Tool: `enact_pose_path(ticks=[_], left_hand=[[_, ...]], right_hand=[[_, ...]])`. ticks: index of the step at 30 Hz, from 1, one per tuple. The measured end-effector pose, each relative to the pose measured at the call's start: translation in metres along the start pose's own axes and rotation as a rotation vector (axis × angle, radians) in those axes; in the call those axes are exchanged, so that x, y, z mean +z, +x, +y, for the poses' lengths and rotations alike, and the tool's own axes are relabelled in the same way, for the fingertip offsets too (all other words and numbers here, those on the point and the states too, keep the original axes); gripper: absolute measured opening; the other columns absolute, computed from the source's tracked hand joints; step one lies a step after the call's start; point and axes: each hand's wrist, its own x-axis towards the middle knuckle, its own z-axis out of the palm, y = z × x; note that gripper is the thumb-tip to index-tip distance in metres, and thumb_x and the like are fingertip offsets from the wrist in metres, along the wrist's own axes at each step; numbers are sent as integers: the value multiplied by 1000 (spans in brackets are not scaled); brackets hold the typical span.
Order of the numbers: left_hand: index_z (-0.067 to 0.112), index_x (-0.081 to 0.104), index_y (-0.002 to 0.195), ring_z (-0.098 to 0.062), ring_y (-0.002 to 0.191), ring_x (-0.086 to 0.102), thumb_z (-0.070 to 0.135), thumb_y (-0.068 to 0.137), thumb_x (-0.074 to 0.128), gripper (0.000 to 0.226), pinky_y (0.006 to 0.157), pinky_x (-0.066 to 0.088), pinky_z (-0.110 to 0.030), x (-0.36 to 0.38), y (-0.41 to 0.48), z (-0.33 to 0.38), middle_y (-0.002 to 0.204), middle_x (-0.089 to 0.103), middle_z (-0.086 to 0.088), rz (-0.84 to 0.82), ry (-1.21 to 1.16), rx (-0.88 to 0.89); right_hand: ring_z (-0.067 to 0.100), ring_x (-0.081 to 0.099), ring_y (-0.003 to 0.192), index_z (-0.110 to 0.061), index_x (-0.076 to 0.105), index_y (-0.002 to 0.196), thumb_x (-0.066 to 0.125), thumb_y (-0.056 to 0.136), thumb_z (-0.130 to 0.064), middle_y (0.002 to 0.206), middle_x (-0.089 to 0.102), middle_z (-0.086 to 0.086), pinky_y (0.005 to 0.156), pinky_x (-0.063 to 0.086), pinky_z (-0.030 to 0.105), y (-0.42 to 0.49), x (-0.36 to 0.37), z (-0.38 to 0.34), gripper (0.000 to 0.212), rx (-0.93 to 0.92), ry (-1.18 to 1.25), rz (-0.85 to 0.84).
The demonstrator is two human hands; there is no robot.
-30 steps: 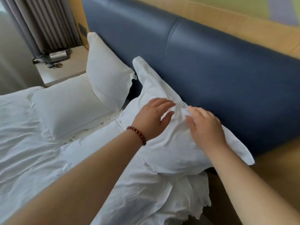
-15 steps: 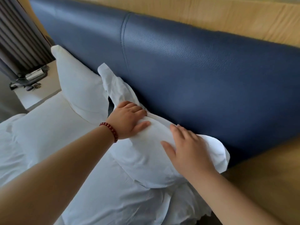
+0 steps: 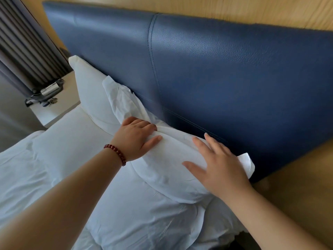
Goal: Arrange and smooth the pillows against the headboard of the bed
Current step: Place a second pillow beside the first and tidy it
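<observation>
**Two hands settle the last pillow upright against a blue padded headboard (image 3: 234,78).**

The left hand (image 3: 137,139), a beaded bracelet (image 3: 116,154) at its wrist, grips the crest of the near pillow (image 3: 167,170), fingers curled over the top edge and thumb laid on its face. The right hand (image 3: 219,166) lies flat on the same face, fingers straight and spread, pressing and holding nothing. The near pillow stands tilted with its back to the headboard, on a flat pillow (image 3: 144,219) lying on the bed. Just beside it, the far pillow (image 3: 88,94) leans on the headboard in the same way. The arranging looks nearly done, with both upright pillows in place. The smoothing appears unfinished: the near pillow's upper corner hangs limp and creased, and the flat pillow beneath shows wrinkles.
</observation>
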Motion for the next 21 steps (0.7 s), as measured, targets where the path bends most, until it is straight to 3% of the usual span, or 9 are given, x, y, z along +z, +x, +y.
enact_pose_path(ticks=[2,5,8,12,16,19,21], left_hand=[[23,62,113,-21,106,61,65,95,10,70,104,35,-41,3,-4,2,110,68,5,7,-4,-8],[22,61,116,-22,108,61,62,96,13,66,106,33,-41,11,-8,4,114,67,4,32,0,-18],[21,60,123,-23,114,58,58,97,17,61,109,32,-42,18,-12,6,120,65,3,50,-23,-39],[29,49,139,-19,134,42,51,97,14,59,118,19,-45,23,-14,13,138,54,5,43,-56,-55],[34,47,141,-17,144,26,54,93,9,64,120,4,-49,0,5,39,149,44,9,86,-124,-86],[26,57,134,-17,137,41,52,97,23,57,119,15,-44,-23,28,83,136,57,6,235,-228,61],[26,59,132,-16,133,45,53,97,25,56,115,21,-39,-19,38,106,133,60,6,165,-240,159]], right_hand=[[30,55,124,-24,50,143,29,90,-75,145,52,6,93,52,43,-12,4,8,76,0,40,93],[25,62,114,-22,52,139,24,92,-72,132,61,1,85,55,39,-34,5,28,75,60,156,135],[11,56,120,-26,53,138,17,87,-79,132,60,-8,93,48,27,-48,-5,53,82,255,505,143],[-6,52,113,-29,53,137,37,84,-65,120,56,-26,100,39,24,-48,-15,44,66,454,923,132],[-3,46,116,-30,47,143,39,92,-55,124,52,-25,102,34,22,-45,-11,30,57,515,1020,159],[-11,48,108,-35,48,138,38,97,-51,113,50,-35,99,34,19,-41,-11,32,45,498,1042,153],[-5,51,113,-35,53,132,41,94,-54,117,55,-30,101,38,22,-37,-11,36,45,480,1062,180]])
